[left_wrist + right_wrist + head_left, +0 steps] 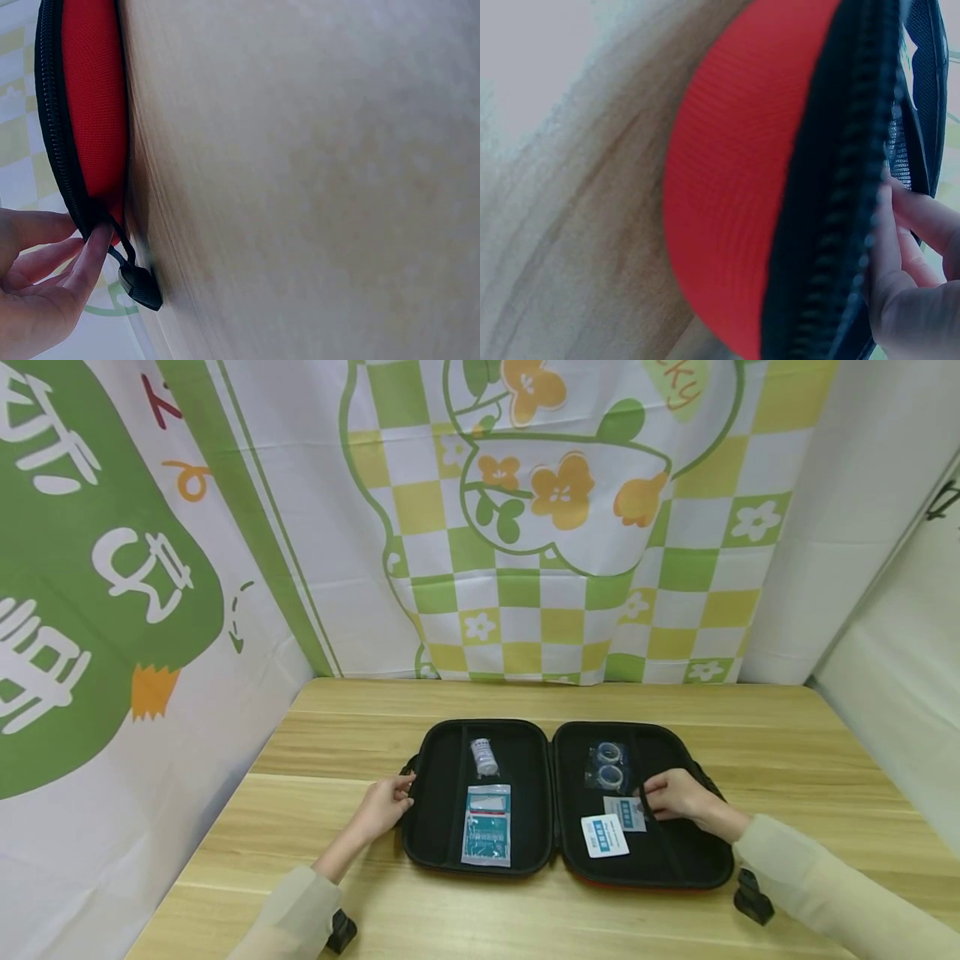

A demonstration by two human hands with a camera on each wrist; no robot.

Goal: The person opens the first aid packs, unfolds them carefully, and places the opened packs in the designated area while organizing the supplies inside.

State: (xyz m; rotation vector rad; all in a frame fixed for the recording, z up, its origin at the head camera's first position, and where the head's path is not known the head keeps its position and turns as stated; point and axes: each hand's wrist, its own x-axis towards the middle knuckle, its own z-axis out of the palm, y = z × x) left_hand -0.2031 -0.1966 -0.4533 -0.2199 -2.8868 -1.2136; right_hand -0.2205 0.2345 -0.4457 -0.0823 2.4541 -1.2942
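Note:
An unfolded zip case (525, 852), black inside and red outside, lies on the table. My left hand (384, 808) pinches its left rim, beside a zipper pull (140, 286) in the left wrist view. Inside the right half, my right hand (678, 795) pinches the black elastic band (667, 847), which bends out toward the middle at the fingertips. Just left of those fingers are a small white-and-blue packet (632, 814), a second square packet (604, 836) overlapping it, and two wrapped tape rolls (609, 776).
The case's left half holds a wrapped white roll (484, 757) and a teal-and-white packet (487, 827), both along another black band (456, 810). Wooden table (450, 918) surrounds the case. Behind it hangs a patterned curtain (540, 610).

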